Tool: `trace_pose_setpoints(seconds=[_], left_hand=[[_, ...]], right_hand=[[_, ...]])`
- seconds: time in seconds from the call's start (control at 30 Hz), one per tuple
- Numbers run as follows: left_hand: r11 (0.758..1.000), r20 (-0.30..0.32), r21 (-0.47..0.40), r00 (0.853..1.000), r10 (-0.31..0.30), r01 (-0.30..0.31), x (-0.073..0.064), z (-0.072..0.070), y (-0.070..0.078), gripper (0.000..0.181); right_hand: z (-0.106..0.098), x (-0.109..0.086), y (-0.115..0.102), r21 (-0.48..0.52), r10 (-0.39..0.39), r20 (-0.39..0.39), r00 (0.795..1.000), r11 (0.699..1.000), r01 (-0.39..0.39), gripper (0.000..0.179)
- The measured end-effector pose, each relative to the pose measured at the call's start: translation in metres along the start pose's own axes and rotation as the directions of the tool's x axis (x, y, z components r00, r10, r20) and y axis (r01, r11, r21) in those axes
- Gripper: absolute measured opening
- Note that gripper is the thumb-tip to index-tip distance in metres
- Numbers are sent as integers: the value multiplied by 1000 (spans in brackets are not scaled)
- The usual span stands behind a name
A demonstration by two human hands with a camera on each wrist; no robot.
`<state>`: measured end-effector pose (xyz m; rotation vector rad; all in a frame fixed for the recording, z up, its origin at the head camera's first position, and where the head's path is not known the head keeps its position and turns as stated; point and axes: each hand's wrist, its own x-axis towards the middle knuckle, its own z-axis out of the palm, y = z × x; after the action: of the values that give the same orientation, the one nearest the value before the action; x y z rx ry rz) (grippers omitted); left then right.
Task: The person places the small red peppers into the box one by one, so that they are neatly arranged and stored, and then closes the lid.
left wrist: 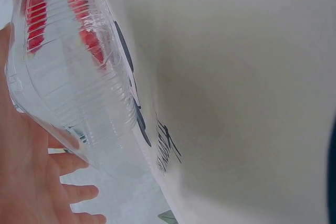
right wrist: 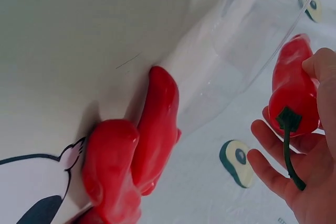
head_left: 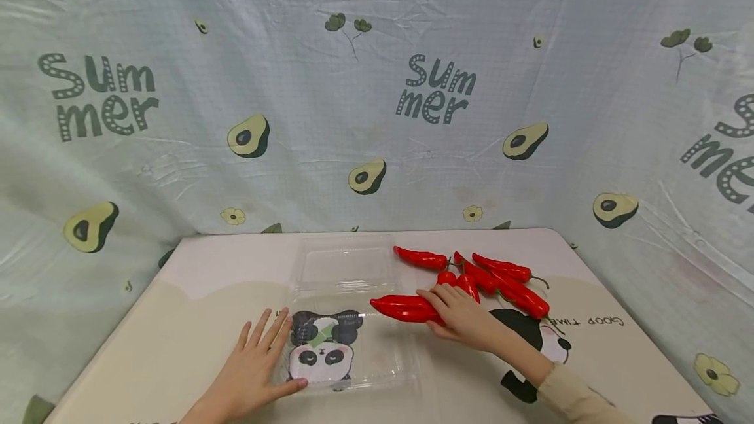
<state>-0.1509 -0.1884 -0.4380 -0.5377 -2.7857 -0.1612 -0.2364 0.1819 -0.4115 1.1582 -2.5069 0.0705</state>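
Observation:
A clear plastic clamshell box [head_left: 385, 362] lies on the table with its lid [head_left: 347, 267] folded back. My left hand [head_left: 250, 368] rests at the box's left side, fingers straight, the thumb by the near rim; in the left wrist view the hand [left wrist: 31, 166] is beside the clear wall. My right hand [head_left: 465, 316] grips a red chili pepper [head_left: 403, 308] above the box's right edge, the tip pointing left. In the right wrist view its green stem [right wrist: 286, 145] hangs toward the palm. Red peppers [head_left: 518, 293] lie in a loose pile behind the right hand.
The pale table mat [head_left: 188, 319] carries panda drawings [head_left: 554, 342] and lettering. A hanging cloth with avocado prints [head_left: 365, 175] closes off the back and sides. One pepper [head_left: 421, 258] of the pile lies close to the lid's right edge.

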Motion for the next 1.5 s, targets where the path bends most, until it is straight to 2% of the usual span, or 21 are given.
trace_pose_setpoints(seconds=[0.17, 0.47, 0.57, 0.83, 1.13, 1.5], left_hand=[[1000, 18, -2, 1000, -10, 10, 1, -1, 1, 96], [1000, -4, 12, 1000, -2, 2, 0, -1, 1, 96], [1000, -13, 16, 1000, 2, -2, -1, -1, 1, 96], [1000, 16, 22, 1000, -11, 10, 1, -1, 1, 96], [1000, 27, 17, 1000, -13, 12, 2, -1, 1, 97], [999, 8, 34, 1000, 7, -7, 2, 1, 0, 96]], right_hand=[[-1, 6, -5, 22, -4, 24, 1000, 1000, 4, 52], [-3, 17, -12, -7, -31, 81, 996, 999, 32, 55], [-3, 21, -14, -18, -43, 82, 996, 999, 44, 55], [1, 31, -16, -26, -67, 110, 992, 997, 70, 55], [6, 41, -20, -21, -96, 98, 991, 995, 99, 51], [14, 50, -27, -39, -109, 124, 986, 993, 114, 51]])
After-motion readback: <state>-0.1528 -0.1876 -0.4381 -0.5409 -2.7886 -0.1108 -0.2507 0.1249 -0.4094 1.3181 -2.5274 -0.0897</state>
